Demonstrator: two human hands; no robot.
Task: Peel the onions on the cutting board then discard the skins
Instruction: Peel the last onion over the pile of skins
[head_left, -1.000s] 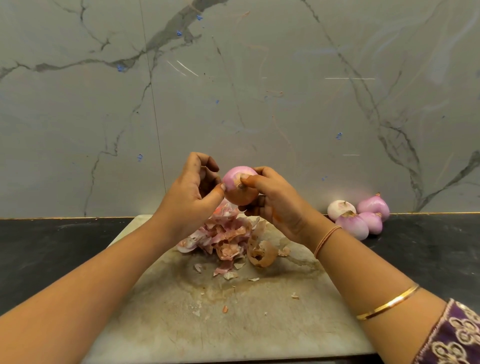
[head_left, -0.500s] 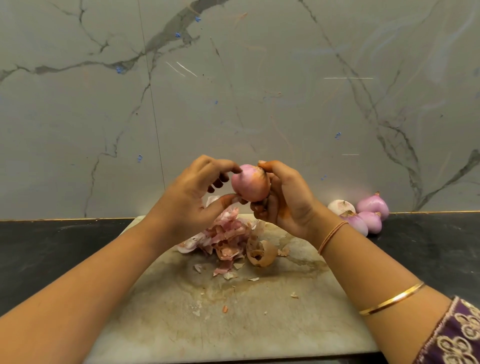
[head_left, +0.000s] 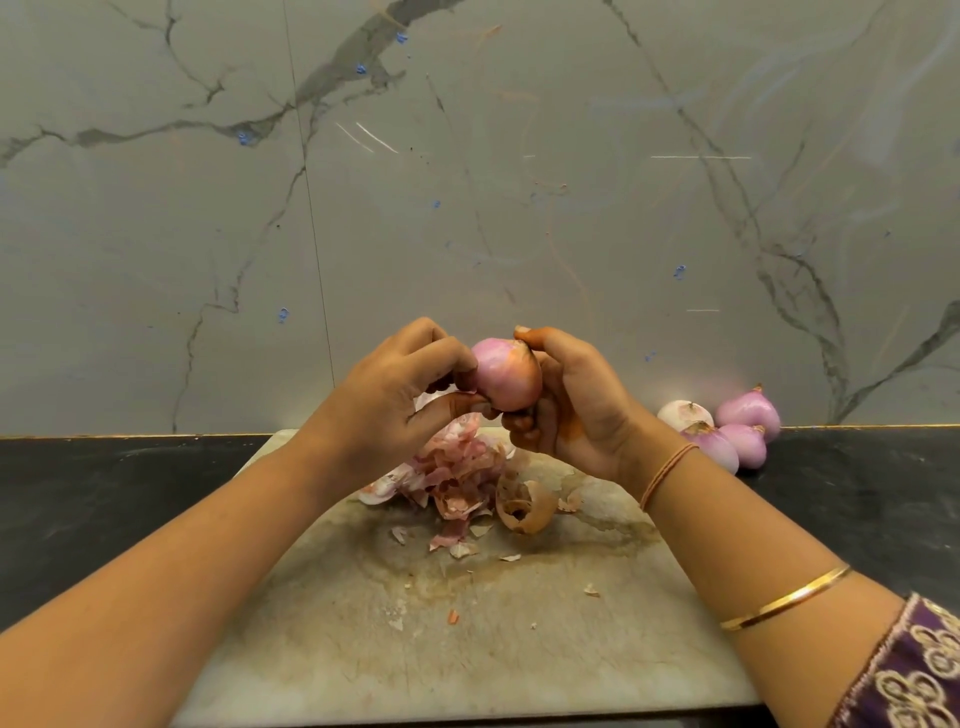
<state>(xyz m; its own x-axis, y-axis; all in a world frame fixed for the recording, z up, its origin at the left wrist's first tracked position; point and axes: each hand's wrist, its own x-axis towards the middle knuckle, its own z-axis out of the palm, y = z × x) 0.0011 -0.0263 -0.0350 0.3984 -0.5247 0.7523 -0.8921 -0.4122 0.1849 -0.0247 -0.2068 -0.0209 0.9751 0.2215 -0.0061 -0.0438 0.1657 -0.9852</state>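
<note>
Centre of frame: right hand (head_left: 576, 410) cups a pink onion (head_left: 506, 375) above the cutting board (head_left: 519, 623); left hand (head_left: 387, 402) pinches its lower left side. Skins (head_left: 457, 475) lie piled beneath; four peeled onions (head_left: 727, 428) sit right of centre.
</note>
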